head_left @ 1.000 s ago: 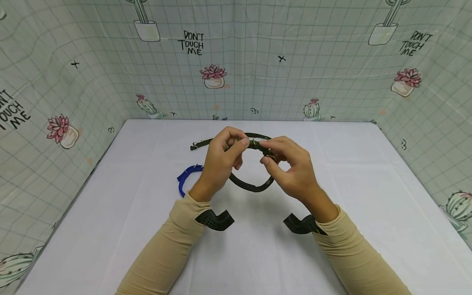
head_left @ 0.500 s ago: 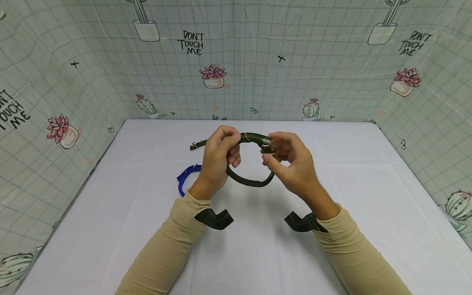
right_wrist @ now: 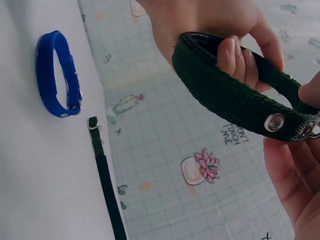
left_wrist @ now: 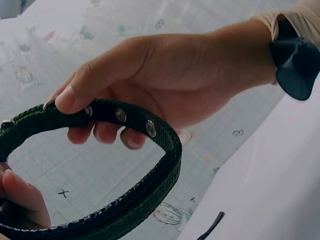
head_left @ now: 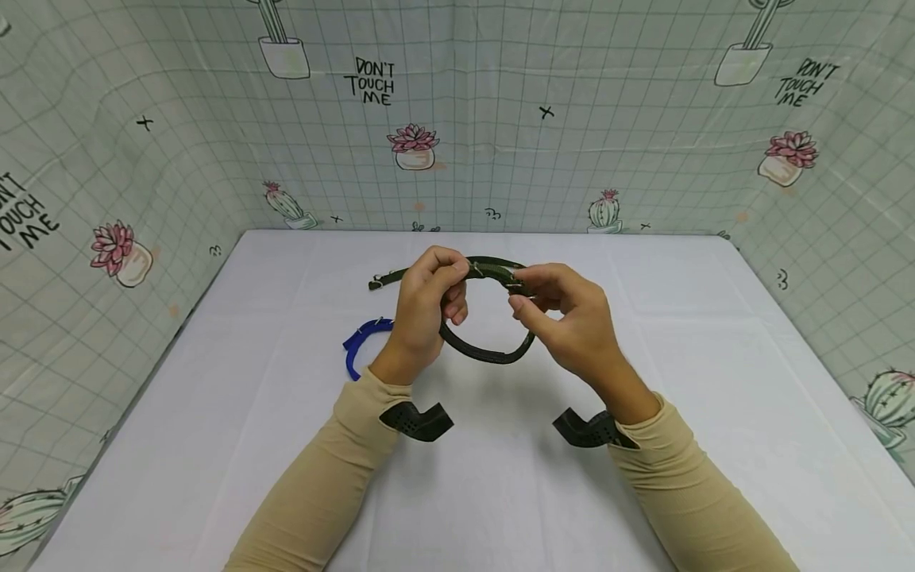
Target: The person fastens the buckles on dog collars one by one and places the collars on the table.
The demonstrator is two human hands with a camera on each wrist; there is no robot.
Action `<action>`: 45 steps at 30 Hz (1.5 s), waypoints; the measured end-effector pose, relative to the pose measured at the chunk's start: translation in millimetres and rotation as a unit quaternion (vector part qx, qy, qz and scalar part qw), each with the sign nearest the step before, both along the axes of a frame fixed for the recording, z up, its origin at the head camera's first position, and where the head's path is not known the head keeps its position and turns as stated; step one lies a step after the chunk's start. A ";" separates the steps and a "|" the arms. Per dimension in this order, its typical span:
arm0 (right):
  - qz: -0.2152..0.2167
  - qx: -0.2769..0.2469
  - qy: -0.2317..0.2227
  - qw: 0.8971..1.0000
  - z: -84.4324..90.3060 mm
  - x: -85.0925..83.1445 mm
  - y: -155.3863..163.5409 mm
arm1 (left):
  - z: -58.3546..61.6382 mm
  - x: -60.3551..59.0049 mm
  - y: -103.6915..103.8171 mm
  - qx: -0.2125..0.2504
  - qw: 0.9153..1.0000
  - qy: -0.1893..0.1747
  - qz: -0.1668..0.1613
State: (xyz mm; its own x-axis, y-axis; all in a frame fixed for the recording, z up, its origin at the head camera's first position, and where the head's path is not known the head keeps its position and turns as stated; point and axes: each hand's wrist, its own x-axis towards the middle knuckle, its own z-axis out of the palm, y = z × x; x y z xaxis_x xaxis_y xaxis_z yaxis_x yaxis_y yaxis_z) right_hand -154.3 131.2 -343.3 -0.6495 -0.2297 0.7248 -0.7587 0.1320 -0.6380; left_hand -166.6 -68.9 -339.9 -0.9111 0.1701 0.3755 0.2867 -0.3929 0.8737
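Both hands hold a dark green webbing collar (head_left: pixel 488 354) as a loop above the white table (head_left: pixel 686 334). My left hand (head_left: pixel 453 280) curls round the loop's top left part. My right hand (head_left: pixel 519 295) pinches the strap at its metal buckle end, top right. In the left wrist view the right hand (left_wrist: pixel 90 112) pinches the collar (left_wrist: pixel 155 185) by its metal eyelets. In the right wrist view the left hand (right_wrist: pixel 235 47) wraps the collar (right_wrist: pixel 225 97), and an eyelet sits by the right hand's fingers (right_wrist: pixel 292 172).
A blue collar (head_left: pixel 355 348) lies on the table left of my left wrist, also seen in the right wrist view as the blue collar (right_wrist: pixel 56 75). A thin dark strap (head_left: pixel 386 279) lies behind the left hand. Patterned cloth walls (head_left: pixel 500 119) close in three sides.
The left hand has closed more tightly round the strap and the loop has lifted slightly. The right hand has shifted a little up and left toward the buckle.
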 end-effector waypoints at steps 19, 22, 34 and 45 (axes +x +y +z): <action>-0.015 -0.003 -0.013 1.000 1.1 -3.0 3.3 | 1.3 -8.6 -19.9 -0.362 0.902 0.209 0.109; -0.037 0.005 -0.043 0.998 -0.3 -3.3 4.3 | 0.4 -9.6 -19.0 -0.407 0.863 0.248 0.166; -0.036 0.043 -0.246 0.968 -6.5 -11.8 12.9 | -8.3 -9.7 -17.3 -0.535 0.765 0.236 0.270; -0.027 0.166 -0.371 0.913 -17.9 -23.7 22.0 | -20.8 -13.7 -24.6 -0.606 0.721 0.171 0.288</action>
State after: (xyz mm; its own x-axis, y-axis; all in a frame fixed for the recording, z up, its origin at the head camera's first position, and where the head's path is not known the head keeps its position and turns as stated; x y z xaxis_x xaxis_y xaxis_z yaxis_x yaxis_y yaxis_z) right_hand -178.0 153.2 -361.3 -0.9503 -0.3105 -0.0243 -0.1198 0.4363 -0.8918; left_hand -180.3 -93.5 -360.7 -0.8508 0.1934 0.4886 0.3784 0.8706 0.3144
